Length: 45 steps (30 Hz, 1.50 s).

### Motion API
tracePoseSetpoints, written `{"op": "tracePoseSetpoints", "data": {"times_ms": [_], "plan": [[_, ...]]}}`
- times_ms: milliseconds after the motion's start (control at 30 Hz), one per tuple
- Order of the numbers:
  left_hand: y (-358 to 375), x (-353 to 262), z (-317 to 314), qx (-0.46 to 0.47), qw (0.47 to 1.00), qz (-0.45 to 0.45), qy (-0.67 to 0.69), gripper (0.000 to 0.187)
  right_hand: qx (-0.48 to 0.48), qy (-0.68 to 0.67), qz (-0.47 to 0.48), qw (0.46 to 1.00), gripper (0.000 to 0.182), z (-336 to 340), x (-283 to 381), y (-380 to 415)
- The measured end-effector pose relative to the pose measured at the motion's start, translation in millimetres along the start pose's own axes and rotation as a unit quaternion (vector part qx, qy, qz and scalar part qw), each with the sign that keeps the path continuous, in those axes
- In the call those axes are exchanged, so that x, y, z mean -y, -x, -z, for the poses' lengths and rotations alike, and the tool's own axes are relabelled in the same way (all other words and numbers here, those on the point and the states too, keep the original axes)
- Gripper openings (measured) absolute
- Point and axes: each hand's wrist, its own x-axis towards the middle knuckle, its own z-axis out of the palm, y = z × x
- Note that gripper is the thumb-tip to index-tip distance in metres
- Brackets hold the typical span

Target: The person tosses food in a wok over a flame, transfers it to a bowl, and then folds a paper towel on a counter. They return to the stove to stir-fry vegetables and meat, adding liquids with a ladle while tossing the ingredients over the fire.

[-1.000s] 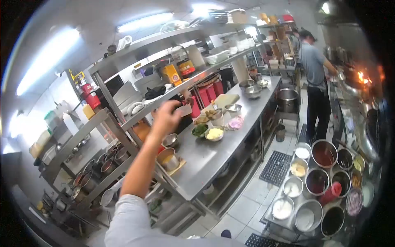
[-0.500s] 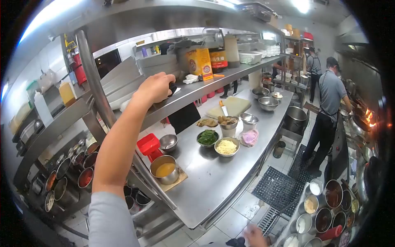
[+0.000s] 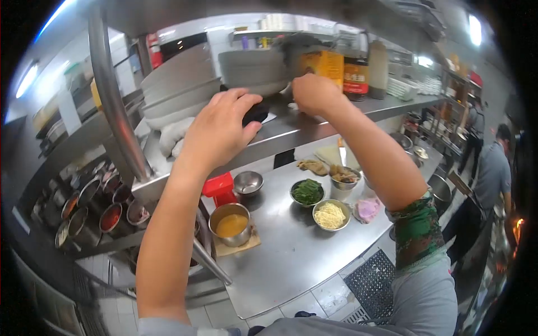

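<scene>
My left hand (image 3: 221, 126) is at the edge of the steel shelf (image 3: 314, 122), fingers spread and thumb apart. A black item (image 3: 256, 114), of a kind I cannot make out, lies beside its thumb and fingertips. My right hand (image 3: 316, 95) is closed, knuckles up, on the same shelf in front of a yellow box (image 3: 325, 66). A bit of white crumpled material (image 3: 292, 105) shows by its fingers; what they hold is hidden. Behind the hands stand stacked grey bowls (image 3: 252, 70). A sauce bottle with a red label (image 3: 356, 78) is right of the box.
Below, the steel table (image 3: 274, 269) bears a pot of yellow liquid (image 3: 231, 224), a red container (image 3: 219, 187), a bowl of greens (image 3: 307, 192), a bowl of noodles (image 3: 331, 216) and a pink bag (image 3: 367, 210). A person (image 3: 493, 168) stands at the right near flames. A shelf post (image 3: 115, 95) rises at left.
My right hand has come up from low at the bottom to the shelf by the yellow box. My left hand has gone from closed to spread. The view has turned left and closer to the shelf.
</scene>
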Motion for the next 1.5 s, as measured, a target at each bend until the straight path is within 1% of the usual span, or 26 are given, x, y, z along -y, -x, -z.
{"op": "tracePoseSetpoints", "data": {"times_ms": [100,133,200,267,333,400,433,467,500,533,567,600,667,700,767,800,833,900,933,1000,1033,1133,1233,1333,1433,1500], "plan": [[-0.9,2.0,-3.1,-0.023,1.0,-0.016,-0.012,0.044,-0.066,-0.04,0.0,0.997,0.025,-12.5,-5.1,-1.0],[-5.1,2.7,-1.2,-0.064,0.997,-0.047,-0.019,0.043,-0.088,-0.053,-0.01,0.995,0.025,-14.0,-8.8,2.3],[-4.8,-0.8,0.0,-0.136,0.985,-0.103,-0.022,0.04,-0.229,-0.113,0.059,0.965,0.027,-3.8,-9.9,37.2],[21.0,-29.6,3.3,-0.23,0.964,-0.122,-0.058,0.039,-0.261,-0.27,0.08,0.923,0.028,4.1,-9.9,87.9],[68.7,-67.3,-13.9,-0.199,0.975,-0.073,0.067,0.04,-0.15,-0.322,0.025,0.934,0.021,1.2,1.8,153.5],[136.9,-111.6,-56.1,-0.102,0.966,0.101,0.215,0.045,-0.075,-0.443,0.013,0.893,0.02,-53.2,33.6,210.3],[169.2,-129.2,-89.8,-0.055,0.932,0.199,0.298,0.05,0.001,-0.535,0.002,0.845,0.021,-90.8,47.0,234.8],[201.3,-146.9,-123.4,-0.02,0.88,0.301,0.368,0.054,0.059,-0.542,-0.006,0.838,0.02,-128.7,61.8,258.6],[233.0,-157.7,-159.9,-0.002,0.807,0.377,0.454,0.057,0.144,-0.611,-0.082,0.774,0.018,-162.5,78.1,283.2],[264.5,-168.4,-190.8,-0.018,0.718,0.462,0.52,0.051,0.224,-0.665,-0.156,0.695,0.016,-192.1,91.9,304.4],[289.8,-175.9,-211.7,-0.039,0.613,0.541,0.574,0.045,0.277,-0.722,-0.223,0.594,0.015,-216.9,98.8,323.3],[307.6,-174.3,-219.0,-0.019,0.609,0.566,0.555,0.041,0.326,-0.763,-0.286,0.479,0.016,-235.6,105.4,339.0],[336.0,-167.9,-218.5,0.027,0.599,0.611,0.516,0.033,0.325,-0.784,-0.362,0.386,0.014,-252.4,121.1,362.9],[345.0,-167.3,-218.1,0.027,0.583,0.628,0.515,0.03,0.322,-0.787,-0.401,0.34,0.013,-258.3,125.4,373.1],[354.3,-162.4,-219.7,0.026,0.553,0.657,0.512,0.023,0.299,-0.814,-0.418,0.269,0.014,-275.8,131.8,379.8],[357.8,-163.2,-220.0,0.02,0.554,0.651,0.519,0.023,0.285,-0.825,-0.428,0.233,0.014,-281.1,133.2,382.9],[361.4,-162.3,-221.0,0.012,0.557,0.643,0.525,0.022,0.284,-0.831,-0.426,0.218,0.015,-286.1,133.5,385.7],[367.0,-158.2,-223.8,0.009,0.568,0.633,0.526,0.021,0.308,-0.811,-0.403,0.29,0.016,-295.3,137.3,388.6],[370.3,-156.5,-224.9,0.017,0.586,0.627,0.513,0.019,0.322,-0.799,-0.39,0.326,0.018,-300.1,138.8,390.4],[370.7,-155.6,-223.1,0.034,0.616,0.62,0.485,0.016,0.319,-0.765,-0.363,0.425,0.02,-288.9,142.5,380.2],[374.1,-155.0,-223.9,0.034,0.61,0.627,0.483,0.016,0.317,-0.745,-0.348,0.472,0.021,-285.2,145.2,377.9],[382.1,-147.8,-228.2,0.041,0.612,0.632,0.474,0.016,0.34,-0.746,-0.3,0.488,0.028,-295.1,148.7,381.8],[386.0,-145.8,-234.8,0.045,0.628,0.631,0.454,0.017,0.346,-0.741,-0.289,0.497,0.034,-314.8,149.6,391.6],[392.1,-146.4,-241.2,0.018,0.645,0.639,0.418,0.018,0.345,-0.748,-0.302,0.479,0.038,-317.7,148.6,395.4],[386.9,-150.7,-246.3,-0.028,0.665,0.634,0.394,0.026,0.278,-0.733,-0.344,0.517,0.036,-296.7,150.3,388.6],[386.7,-152.3,-249.9,-0.039,0.672,0.62,0.403,0.035,0.276,-0.716,-0.308,0.562,0.036,-291.1,151.8,389.9]]}}
